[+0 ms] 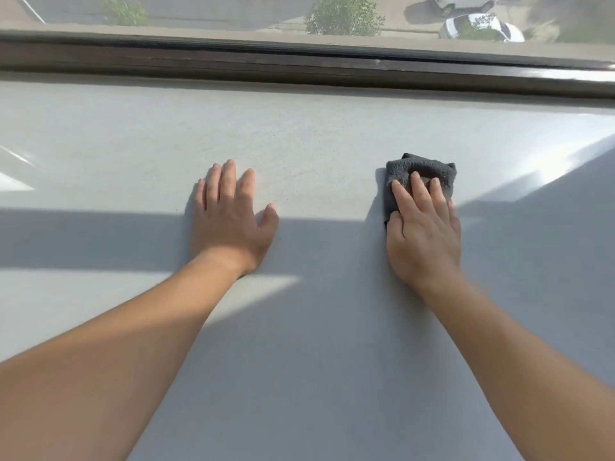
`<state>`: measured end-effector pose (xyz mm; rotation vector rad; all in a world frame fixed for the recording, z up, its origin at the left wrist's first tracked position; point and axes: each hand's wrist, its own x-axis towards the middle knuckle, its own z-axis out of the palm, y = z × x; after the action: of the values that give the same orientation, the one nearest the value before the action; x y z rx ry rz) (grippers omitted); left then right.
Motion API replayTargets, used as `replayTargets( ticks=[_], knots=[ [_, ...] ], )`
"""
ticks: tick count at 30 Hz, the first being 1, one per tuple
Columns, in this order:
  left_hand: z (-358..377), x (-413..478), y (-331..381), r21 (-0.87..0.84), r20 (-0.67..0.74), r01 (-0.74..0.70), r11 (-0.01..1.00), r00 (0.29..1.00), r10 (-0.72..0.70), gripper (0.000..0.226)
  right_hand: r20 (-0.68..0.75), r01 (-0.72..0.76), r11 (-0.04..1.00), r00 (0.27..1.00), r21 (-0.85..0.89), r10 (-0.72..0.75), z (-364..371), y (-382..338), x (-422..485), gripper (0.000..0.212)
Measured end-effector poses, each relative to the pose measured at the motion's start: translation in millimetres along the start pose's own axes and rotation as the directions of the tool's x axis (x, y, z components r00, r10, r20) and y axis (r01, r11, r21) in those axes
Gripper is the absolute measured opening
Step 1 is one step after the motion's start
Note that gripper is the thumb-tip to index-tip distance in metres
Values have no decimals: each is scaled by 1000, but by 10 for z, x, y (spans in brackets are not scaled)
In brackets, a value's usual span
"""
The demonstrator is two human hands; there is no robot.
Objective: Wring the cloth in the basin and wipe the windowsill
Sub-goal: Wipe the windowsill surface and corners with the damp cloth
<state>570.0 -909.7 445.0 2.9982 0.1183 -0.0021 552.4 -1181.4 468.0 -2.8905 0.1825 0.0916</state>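
Right hand (pixel 422 234) flat atop folded dark grey cloth (pixel 419 173), fingers slightly spread, pressing it onto pale windowsill (pixel 299 134). Left hand (pixel 229 221) palm-down on bare sill, fingers loosely spread.

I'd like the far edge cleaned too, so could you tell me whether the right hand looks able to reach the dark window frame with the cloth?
Probably yes: bare windowsill lies between the cloth under the right hand and the window frame.

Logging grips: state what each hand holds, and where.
Right hand presses flat on the cloth's near part. Left hand holds nothing, flat on sill.
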Motion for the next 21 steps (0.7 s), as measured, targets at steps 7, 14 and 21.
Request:
replayTargets(
  ticks=[7,14,21],
  knots=[
    [-129,59,-55,-36,171,-10,999,985,16,92,125,323,946,939,-11,-319,29,-15,-704,55],
    [-316,-544,217,-165,79,-136,977,985,150,62,47,119,993,992,-21,-118,-69,140,-1197,57],
    [-369,-1736,563,-182,162,-254,950,945,284,73,114,230,972,968,-49,-223,-240,559,-1584,57]
  ],
)
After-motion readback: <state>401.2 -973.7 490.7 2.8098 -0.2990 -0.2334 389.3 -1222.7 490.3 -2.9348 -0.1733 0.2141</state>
